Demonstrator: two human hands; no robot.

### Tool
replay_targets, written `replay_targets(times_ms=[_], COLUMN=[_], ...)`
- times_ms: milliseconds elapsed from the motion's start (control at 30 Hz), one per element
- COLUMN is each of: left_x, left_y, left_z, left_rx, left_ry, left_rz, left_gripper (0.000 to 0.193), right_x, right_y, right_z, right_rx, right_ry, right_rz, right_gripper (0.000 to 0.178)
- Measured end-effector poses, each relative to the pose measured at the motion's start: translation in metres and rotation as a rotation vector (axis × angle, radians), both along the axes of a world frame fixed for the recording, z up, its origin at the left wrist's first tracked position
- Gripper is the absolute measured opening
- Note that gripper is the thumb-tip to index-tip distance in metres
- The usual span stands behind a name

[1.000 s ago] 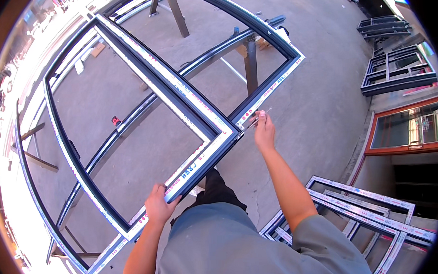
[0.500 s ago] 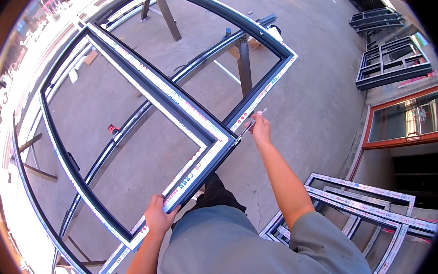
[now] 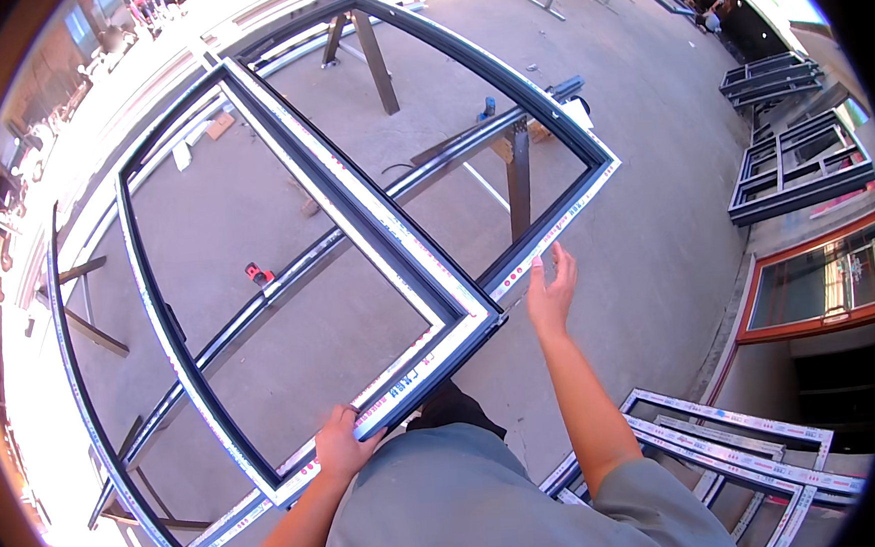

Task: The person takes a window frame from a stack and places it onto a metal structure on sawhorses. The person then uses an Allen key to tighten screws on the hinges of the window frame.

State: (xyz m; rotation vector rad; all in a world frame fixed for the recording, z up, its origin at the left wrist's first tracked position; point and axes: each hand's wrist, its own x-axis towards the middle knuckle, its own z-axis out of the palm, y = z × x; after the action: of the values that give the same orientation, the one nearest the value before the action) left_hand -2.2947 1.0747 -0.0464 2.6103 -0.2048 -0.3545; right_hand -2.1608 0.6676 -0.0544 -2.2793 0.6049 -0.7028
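A black window sash (image 3: 419,383), its faces covered with printed white film, lies over a larger black window frame (image 3: 572,208). My left hand (image 3: 342,448) grips the sash's near rail, thumb along the outer side and fingers over the top. Just right of the sash's near right corner, my right hand (image 3: 553,294) is raised beside the larger frame's edge, thumb and fingers apart. Nothing shows in it. Whether its fingertips touch the frame edge I cannot tell.
Beneath the frames runs a metal support beam (image 3: 431,174) with a red-and-black tool (image 3: 258,274) on it. More white-filmed frames (image 3: 739,456) lie at the lower right. Dark frames (image 3: 802,166) and a brown-framed window (image 3: 814,281) stand along the right.
My right hand held a thin silver rod-like tool at the sash corner; now its fingers are apart and the tool is out of sight. My left hand keeps its grip. The view has shifted slightly.
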Motion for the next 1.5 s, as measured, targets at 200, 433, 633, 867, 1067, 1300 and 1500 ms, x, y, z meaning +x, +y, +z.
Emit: replay_targets(times_ms=[200,433,633,867,1067,1300,1500], left_x=[0.007,0.004,0.046,0.111,0.135,0.149,0.132], left_y=[0.001,0.016,0.060,0.248,0.319,0.315,0.330], left_z=[0.002,-0.014,0.020,-0.017,-0.060,-0.072,-0.067], left_rx=[0.016,0.041,-0.170,0.205,-0.695,-0.767,-0.782], left_ry=[0.076,0.186,0.058,-0.342,0.168,0.076,0.020], left_rz=[-0.022,-0.046,0.186,1.084,1.255,1.217,1.229], left_gripper=[0.055,0.057,0.050,0.085,0.087,0.049,0.054], right_x=[0.074,0.170,0.204,0.210,0.237,0.239,0.249], right_y=[0.064,0.112,0.124,0.117,0.129,0.128,0.143], right_z=[0.001,-0.006,-0.039,-0.052,-0.019,-0.049,-0.009], right_rx=[0.005,0.090,0.166,0.187,0.335,0.318,0.381], right_ry=[0.281,0.687,0.738,0.756,0.827,0.692,0.789], right_rz=[0.522,0.749,0.759,0.750,0.762,0.606,0.664], right_gripper=[0.080,0.114,0.118,0.123,0.111,0.098,0.094])
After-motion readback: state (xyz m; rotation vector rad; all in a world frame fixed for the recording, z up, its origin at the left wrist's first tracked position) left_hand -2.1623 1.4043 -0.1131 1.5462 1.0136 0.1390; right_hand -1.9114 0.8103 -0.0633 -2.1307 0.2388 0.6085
